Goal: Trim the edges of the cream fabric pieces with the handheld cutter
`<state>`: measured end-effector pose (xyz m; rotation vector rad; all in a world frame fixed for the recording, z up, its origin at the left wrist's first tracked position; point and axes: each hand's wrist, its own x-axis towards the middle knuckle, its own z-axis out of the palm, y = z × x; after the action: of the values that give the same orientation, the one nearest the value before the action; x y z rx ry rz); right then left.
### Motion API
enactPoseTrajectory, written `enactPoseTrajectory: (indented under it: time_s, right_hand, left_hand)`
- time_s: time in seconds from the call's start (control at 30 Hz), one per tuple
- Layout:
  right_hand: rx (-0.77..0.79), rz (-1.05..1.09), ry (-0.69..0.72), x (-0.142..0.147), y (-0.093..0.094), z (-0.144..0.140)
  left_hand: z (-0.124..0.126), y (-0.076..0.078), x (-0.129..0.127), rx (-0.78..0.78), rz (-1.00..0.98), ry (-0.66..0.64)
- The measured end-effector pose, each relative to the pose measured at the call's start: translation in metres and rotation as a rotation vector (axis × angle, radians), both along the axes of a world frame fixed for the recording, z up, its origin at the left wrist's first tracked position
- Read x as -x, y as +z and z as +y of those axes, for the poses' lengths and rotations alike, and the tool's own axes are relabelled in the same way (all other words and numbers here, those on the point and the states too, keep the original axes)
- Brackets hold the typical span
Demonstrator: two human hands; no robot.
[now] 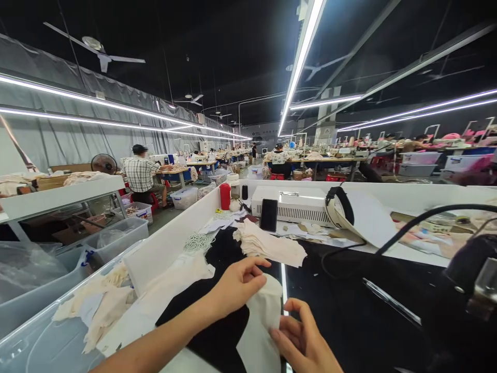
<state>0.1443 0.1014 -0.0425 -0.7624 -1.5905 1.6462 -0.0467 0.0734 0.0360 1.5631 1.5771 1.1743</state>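
While cream offcuts [103, 305] lie heaped in a clear plastic bin [34, 342] at about eight o'clock, beyond the white side wall, the left hand [236, 285] reaches in over the worktop [388, 311] with fingers curled, pinching the top edge of a white fabric piece [262, 326]. That piece lies at six o'clock, partly over a black cloth [221, 342] and across the lit slot in the worktop. At its lower right edge the right hand [303, 342] grips it between thumb and bent fingers. Just past the hands, toward twelve o'clock, sits a stack of cream cut pieces [267, 244], with a coil of white cord [198, 241] at eleven. Farther back stand a red bottle [225, 196], a dark phone [268, 214] leaning on a white machine box [295, 204], and a roll of cream strap [339, 207]. At three o'clock a black cable [419, 220] arcs over the dark surface.
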Motion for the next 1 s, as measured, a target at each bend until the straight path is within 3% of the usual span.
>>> enactPoseTrajectory:
  time_s: [0.13,0.3,0.47,0.57,0.67,0.8,1.0]
  right_hand:
    - [0.026,0.011,0.046,0.018,0.002,0.008]
    - [-0.088,-0.031,0.0,0.028,0.006,0.036]
    - [-0.216,-0.067,-0.074,0.033,0.024,0.086]
    - [-0.291,-0.095,-0.192,0.032,0.038,0.122]
    - [-0.356,-0.117,-0.308,0.028,0.046,0.156]
    - [-0.452,-0.168,-0.404,0.027,0.043,0.199]
    - [-0.605,-0.352,-0.456,0.034,0.022,0.246]
  left_hand:
    - [0.009,-0.007,0.019,0.01,-0.117,0.099]
    - [0.019,-0.005,0.035,0.005,-0.166,0.189]
    - [0.053,0.023,0.046,-0.109,-0.097,0.244]
    - [0.084,0.042,0.053,-0.155,-0.031,0.255]
    - [0.116,0.05,0.06,-0.162,0.039,0.274]
    - [0.151,0.043,0.07,-0.132,0.122,0.296]
    - [0.175,0.011,0.085,-0.018,0.235,0.299]
